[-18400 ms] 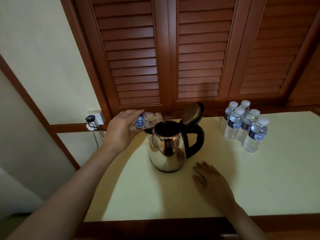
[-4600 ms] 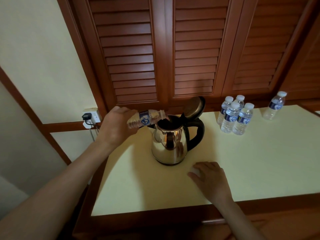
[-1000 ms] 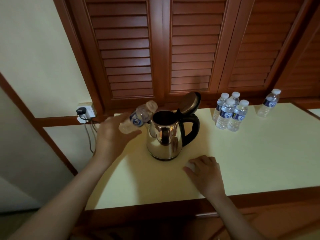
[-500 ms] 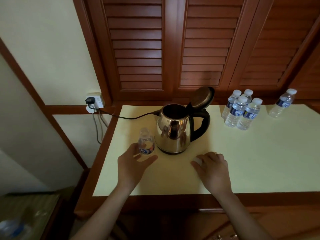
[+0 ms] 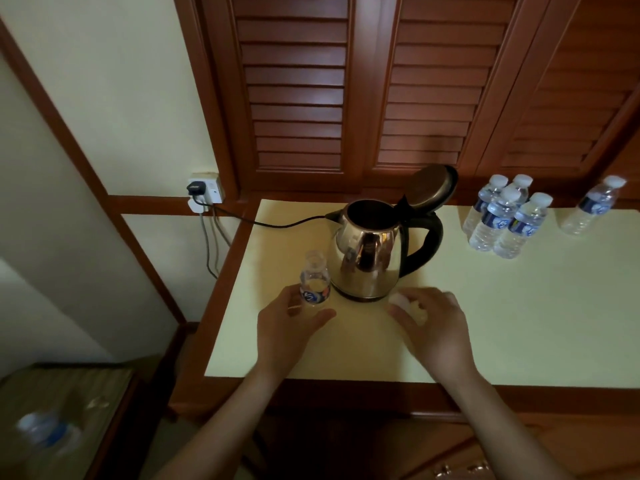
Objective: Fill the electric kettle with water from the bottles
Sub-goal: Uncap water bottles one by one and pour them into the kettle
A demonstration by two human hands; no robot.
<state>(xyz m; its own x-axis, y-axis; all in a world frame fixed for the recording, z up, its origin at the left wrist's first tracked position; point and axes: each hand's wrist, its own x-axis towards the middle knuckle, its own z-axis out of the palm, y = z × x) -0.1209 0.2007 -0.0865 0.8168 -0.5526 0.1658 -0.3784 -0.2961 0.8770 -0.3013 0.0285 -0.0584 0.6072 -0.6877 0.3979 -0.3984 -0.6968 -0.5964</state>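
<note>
The steel electric kettle [image 5: 367, 258] stands on the cream table [image 5: 519, 323] with its lid tipped open and its black handle to the right. Just left of it an uncapped, almost empty water bottle [image 5: 314, 278] stands upright on the table. My left hand [image 5: 289, 327] is wrapped around the bottle's lower part. My right hand [image 5: 433, 327] is in front of the kettle, blurred, with its fingers closed on a small white bottle cap [image 5: 403, 302].
Several capped full bottles [image 5: 502, 220] stand grouped at the back right, with one more bottle [image 5: 592, 209] apart further right. The kettle's cord runs left to a wall socket [image 5: 205, 189]. A bottle [image 5: 45, 434] lies on a low surface at lower left. Louvred wooden doors rise behind.
My left hand brought the bottle from its tilt over the kettle down to stand upright on the table. My right hand's fingers have lifted with the white cap.
</note>
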